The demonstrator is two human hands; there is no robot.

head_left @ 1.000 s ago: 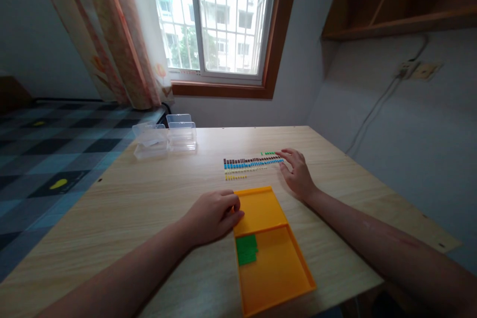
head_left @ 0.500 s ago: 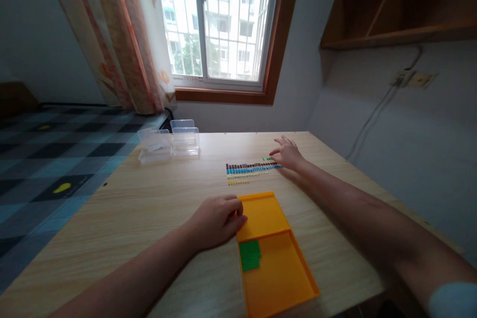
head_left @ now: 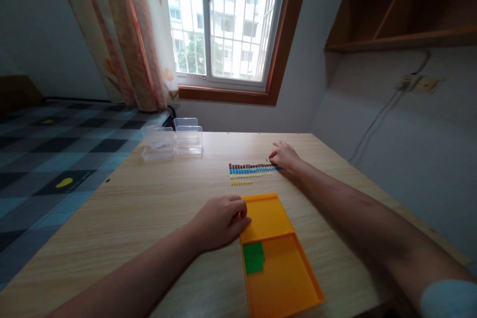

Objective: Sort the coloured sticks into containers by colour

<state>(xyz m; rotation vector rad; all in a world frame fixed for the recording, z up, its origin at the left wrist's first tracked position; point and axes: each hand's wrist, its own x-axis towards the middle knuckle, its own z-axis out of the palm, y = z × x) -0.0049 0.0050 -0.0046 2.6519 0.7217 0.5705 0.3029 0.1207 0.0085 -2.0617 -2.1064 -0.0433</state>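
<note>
My left hand (head_left: 225,222) is closed on the left rim of an orange two-part tray (head_left: 286,263), its thumb over the edge. In the tray's near compartment, green pieces (head_left: 253,257) lie packed together against the left wall. Farther off, my right hand (head_left: 285,155) rests low over the table with its fingers drawn together, at the right end of the rows. One small green piece (head_left: 266,160) shows just left of its fingertips; what lies under the fingers is hidden. Beside it run rows of tiny brown pieces (head_left: 244,166), blue pieces (head_left: 246,171), pale pieces (head_left: 248,176) and yellow pieces (head_left: 240,183).
Clear plastic boxes (head_left: 189,141) with raised lids stand at the table's back left. A bed with a checked cover (head_left: 89,144) lies left of the wooden table (head_left: 149,208). On the right wall are a shelf (head_left: 402,39) and a socket with a cable (head_left: 410,83).
My right hand's fingers have drawn together and lowered over the green pieces, so fewer of them show. My left hand keeps its hold on the tray. The view has shifted slightly.
</note>
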